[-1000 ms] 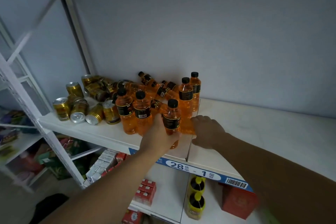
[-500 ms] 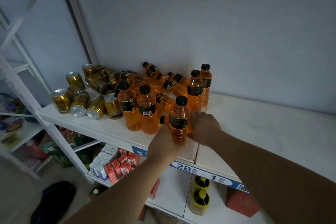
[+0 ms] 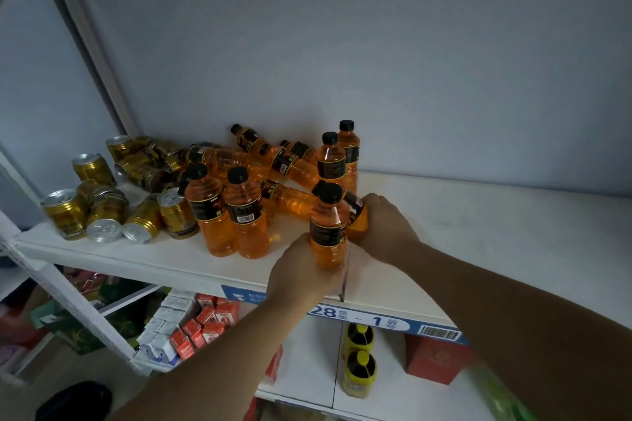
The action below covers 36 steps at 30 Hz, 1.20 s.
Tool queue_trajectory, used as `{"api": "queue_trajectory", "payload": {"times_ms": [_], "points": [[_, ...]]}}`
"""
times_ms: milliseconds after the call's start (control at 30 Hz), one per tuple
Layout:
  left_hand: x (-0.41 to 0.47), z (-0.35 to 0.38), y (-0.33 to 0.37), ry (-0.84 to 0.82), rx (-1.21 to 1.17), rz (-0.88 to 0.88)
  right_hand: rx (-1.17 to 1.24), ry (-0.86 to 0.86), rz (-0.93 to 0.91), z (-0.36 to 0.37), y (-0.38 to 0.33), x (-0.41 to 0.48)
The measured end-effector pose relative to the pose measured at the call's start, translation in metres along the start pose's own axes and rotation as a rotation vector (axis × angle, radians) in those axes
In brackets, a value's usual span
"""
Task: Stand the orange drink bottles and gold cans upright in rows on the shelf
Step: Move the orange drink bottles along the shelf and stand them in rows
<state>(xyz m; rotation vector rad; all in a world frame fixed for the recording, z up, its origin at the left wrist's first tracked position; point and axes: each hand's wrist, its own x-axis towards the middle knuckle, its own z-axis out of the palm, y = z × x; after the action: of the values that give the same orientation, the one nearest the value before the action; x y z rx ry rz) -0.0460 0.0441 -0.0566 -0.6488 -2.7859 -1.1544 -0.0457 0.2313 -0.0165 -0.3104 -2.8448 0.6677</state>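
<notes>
Orange bottle (image 3: 329,232) upright, black cap, dark label, left hand (image 3: 301,278) gripping.

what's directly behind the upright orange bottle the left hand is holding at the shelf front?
Behind the black-capped orange bottle in the left hand, the right hand grips a tilted orange bottle; only its labelled shoulder shows. Its cap and base are covered.

Plain grey-blue wall (image 3: 410,61) behind white shelf (image 3: 496,232), dim light. White metal upright (image 3: 85,27) far left. Lower shelf (image 3: 307,369) beneath, blue price strip (image 3: 359,316) on near edge.
</notes>
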Motion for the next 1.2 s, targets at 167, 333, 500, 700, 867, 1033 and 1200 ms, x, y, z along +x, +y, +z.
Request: {"api": "queue_trajectory", "payload": {"times_ms": [167,333,500,700,867,1033,1200], "points": [[0.019,0.024,0.037,-0.070,-0.020,0.082,0.167,0.146,0.175,-0.046,0.045,-0.030],[0.032,0.069,0.091,-0.175,-0.010,0.183,0.263,0.293,0.346,-0.091,0.101,-0.070],[0.036,0.126,0.145,-0.282,-0.042,0.240,0.291,0.390,0.481,-0.129,0.173,-0.102],[0.061,0.196,0.214,-0.373,-0.060,0.262,0.342,0.500,0.572,-0.170,0.274,-0.113],[0.087,0.260,0.273,-0.381,-0.091,0.252,0.400,0.509,0.603,-0.204,0.357,-0.097],[0.104,0.322,0.322,-0.406,-0.120,0.239,0.444,0.498,0.601,-0.224,0.415,-0.075],[0.127,0.361,0.358,-0.397,-0.104,0.226,0.523,0.463,0.572,-0.238,0.448,-0.052]]}}
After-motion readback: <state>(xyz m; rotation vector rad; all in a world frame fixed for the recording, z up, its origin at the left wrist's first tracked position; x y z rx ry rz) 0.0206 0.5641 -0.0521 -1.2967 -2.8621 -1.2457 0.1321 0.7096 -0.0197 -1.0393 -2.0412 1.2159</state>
